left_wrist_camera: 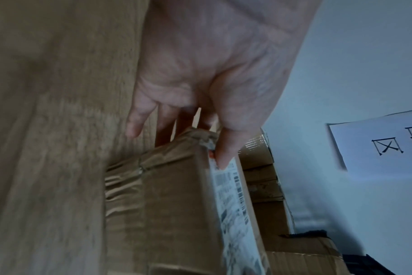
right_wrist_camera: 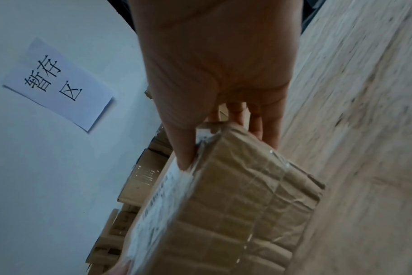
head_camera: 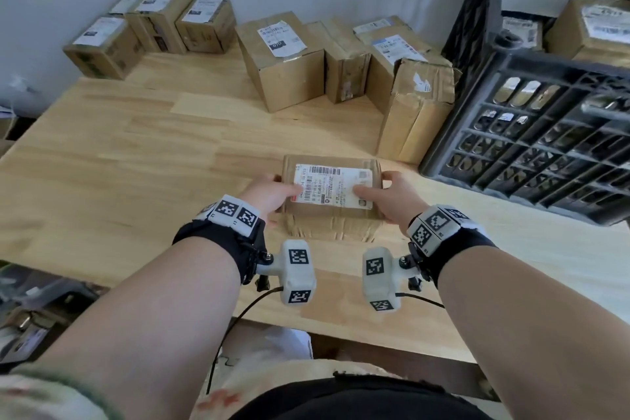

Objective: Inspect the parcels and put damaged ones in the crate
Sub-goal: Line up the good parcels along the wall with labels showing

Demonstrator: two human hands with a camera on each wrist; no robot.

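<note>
A small cardboard parcel (head_camera: 332, 194) with a white shipping label on top is held just above the wooden table (head_camera: 136, 153), near its front middle. Its near side is creased and wrinkled under clear tape (right_wrist_camera: 247, 204). My left hand (head_camera: 272, 194) grips the parcel's left end, thumb on the label (left_wrist_camera: 221, 158), fingers behind it. My right hand (head_camera: 392, 196) grips the right end the same way, thumb (right_wrist_camera: 183, 154) on the label edge. The black plastic crate (head_camera: 531, 140) stands at the right and holds parcels.
Several cardboard parcels (head_camera: 283, 58) line the back of the table along the wall, one dented and torn parcel (head_camera: 419, 112) leaning beside the crate. A paper sign (right_wrist_camera: 57, 83) hangs on the wall. Bags and clutter lie below the table's front edge.
</note>
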